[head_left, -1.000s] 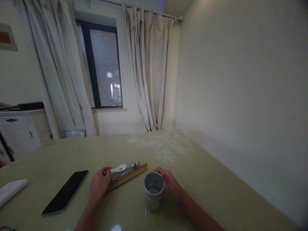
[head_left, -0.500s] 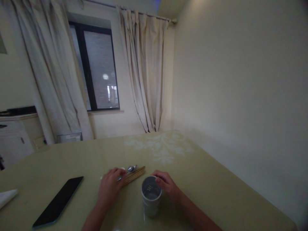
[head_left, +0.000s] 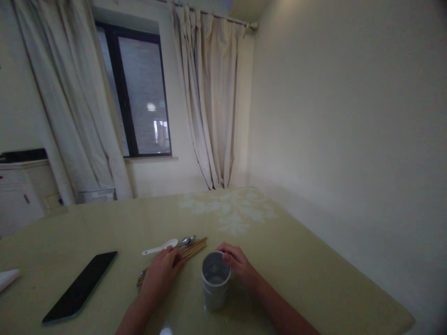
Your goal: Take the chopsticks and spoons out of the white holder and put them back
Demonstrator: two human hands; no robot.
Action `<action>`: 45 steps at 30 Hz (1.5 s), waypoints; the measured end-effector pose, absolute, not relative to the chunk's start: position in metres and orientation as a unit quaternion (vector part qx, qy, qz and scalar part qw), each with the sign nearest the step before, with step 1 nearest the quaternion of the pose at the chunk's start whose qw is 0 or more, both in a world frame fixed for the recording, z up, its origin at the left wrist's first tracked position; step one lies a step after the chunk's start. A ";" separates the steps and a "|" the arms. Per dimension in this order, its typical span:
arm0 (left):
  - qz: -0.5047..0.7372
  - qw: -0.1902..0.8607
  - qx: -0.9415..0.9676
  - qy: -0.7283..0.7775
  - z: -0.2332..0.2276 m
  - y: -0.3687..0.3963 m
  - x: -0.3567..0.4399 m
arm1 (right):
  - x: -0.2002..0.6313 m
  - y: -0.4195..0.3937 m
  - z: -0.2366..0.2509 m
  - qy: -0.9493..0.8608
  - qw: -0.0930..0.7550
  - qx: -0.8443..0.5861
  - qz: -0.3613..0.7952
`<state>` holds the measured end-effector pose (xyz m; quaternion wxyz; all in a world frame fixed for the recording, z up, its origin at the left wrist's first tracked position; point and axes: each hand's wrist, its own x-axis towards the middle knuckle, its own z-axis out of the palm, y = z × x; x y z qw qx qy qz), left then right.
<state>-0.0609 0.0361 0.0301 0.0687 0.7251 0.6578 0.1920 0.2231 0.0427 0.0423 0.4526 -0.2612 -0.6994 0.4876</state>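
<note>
My left hand (head_left: 161, 273) lies flat on a bundle of wooden chopsticks (head_left: 196, 247) and two metal spoons (head_left: 186, 240) on the table, fingers resting over them. A white ceramic spoon (head_left: 159, 247) lies just beyond my fingertips, apart from the hand. My right hand (head_left: 236, 263) holds the rim of a grey cylindrical holder (head_left: 214, 284) that stands upright and has small holes in its bottom. The holder sits to the right of the chopsticks.
A dark phone (head_left: 80, 286) lies flat to the left. A white napkin (head_left: 7, 278) sits at the far left edge. The yellow-green table (head_left: 314, 284) meets a wall on the right. Curtains, a window and a white cabinet (head_left: 21, 195) stand behind.
My left hand let go of the white spoon's handle and moved right onto the chopsticks and metal spoons. The right hand has stayed on the holder. The view shifted slightly.
</note>
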 end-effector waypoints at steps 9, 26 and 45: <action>0.246 0.090 0.716 0.647 0.038 0.030 -0.047 | 0.217 0.043 0.032 -0.640 0.463 -0.276 0.547; 0.420 0.176 0.762 0.459 0.032 0.022 -0.002 | 0.207 0.058 0.030 -0.570 0.525 -0.327 0.541; 0.375 0.528 0.675 0.354 0.038 0.006 0.007 | 0.240 0.049 0.066 -0.588 0.614 -0.338 0.404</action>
